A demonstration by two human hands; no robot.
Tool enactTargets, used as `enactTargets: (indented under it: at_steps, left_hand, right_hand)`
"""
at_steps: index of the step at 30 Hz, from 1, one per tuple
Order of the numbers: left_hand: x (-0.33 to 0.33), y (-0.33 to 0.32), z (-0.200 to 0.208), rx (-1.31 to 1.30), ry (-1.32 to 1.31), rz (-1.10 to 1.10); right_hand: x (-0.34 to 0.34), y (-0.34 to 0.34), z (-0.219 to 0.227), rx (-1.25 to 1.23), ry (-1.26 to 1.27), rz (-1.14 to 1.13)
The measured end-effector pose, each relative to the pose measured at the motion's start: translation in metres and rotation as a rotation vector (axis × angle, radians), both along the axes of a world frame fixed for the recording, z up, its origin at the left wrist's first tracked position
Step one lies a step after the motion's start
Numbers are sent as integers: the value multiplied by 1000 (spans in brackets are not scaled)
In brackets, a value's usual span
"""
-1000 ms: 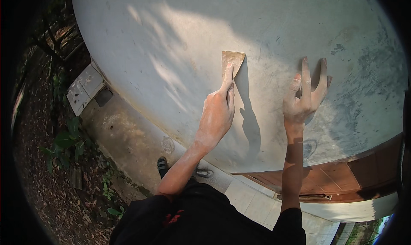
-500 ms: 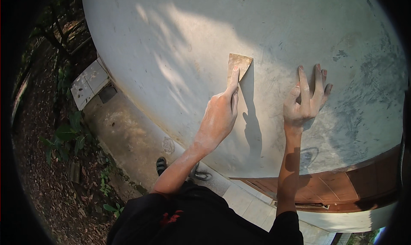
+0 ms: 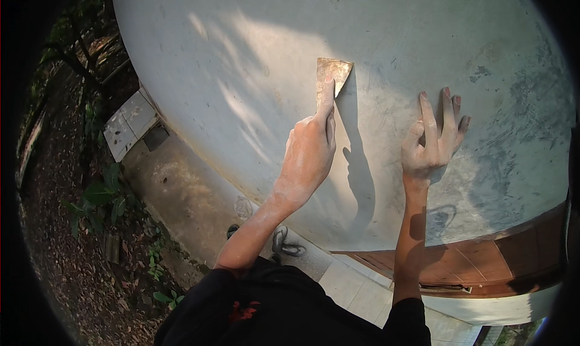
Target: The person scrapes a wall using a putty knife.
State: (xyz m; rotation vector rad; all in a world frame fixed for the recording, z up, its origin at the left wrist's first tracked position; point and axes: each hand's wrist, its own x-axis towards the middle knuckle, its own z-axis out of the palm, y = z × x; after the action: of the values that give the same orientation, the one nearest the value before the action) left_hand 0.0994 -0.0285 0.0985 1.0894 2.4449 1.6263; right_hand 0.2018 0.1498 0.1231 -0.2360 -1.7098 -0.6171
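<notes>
A dusty scraper (image 3: pixel 336 70) with a flat, flared blade is in my left hand (image 3: pixel 309 146). My index finger lies along the blade, and the other fingers wrap round the handle, which they mostly hide. The blade's wide edge points up at the pale wall (image 3: pixel 241 92); whether it touches the surface I cannot tell. To the right, my right hand (image 3: pixel 432 146) is held at the wall with its fingers spread and nothing in it. White dust coats both hands. Dark grey scuffs mark the wall beyond my right hand.
Brown wooden panelling (image 3: pixel 465 264) borders the wall at the lower right. Below lie pale floor tiles (image 3: pixel 356 291) and a concrete strip (image 3: pixel 181 183). White tiles (image 3: pixel 130 122) form a ledge at the left, beside leafy plants (image 3: pixel 103 195) and leaf-strewn ground (image 3: pixel 78 273).
My left hand has moved a little upward along the wall with the scraper, and its shadow has shifted too. My right hand has stayed nearly in place.
</notes>
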Motion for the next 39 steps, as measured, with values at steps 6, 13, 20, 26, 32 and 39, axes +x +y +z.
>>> enactTargets:
  at_steps: [6, 13, 20, 26, 32, 39]
  left_hand:
    - [-9, 5, 5, 7, 9, -33]
    - [-2, -4, -3, -81, -2, -86]
    - [-4, 0, -11, 1, 111, -61]
    - [-15, 1, 22, -14, 163, -62]
    - [-25, -1, 11, -116, 351, -86]
    - [-25, -2, 26, -110, 430, -24]
  right_hand:
    - [1, 1, 1, -5, -20, -18]
    - [-1, 2, -4, -7, -19, -12]
    - [-2, 2, -2, -11, 5, -6]
    - [3, 2, 0, -6, -16, -6]
    - [-5, 1, -6, -34, -3, 25]
    - [-1, 1, -7, -44, 8, 56]
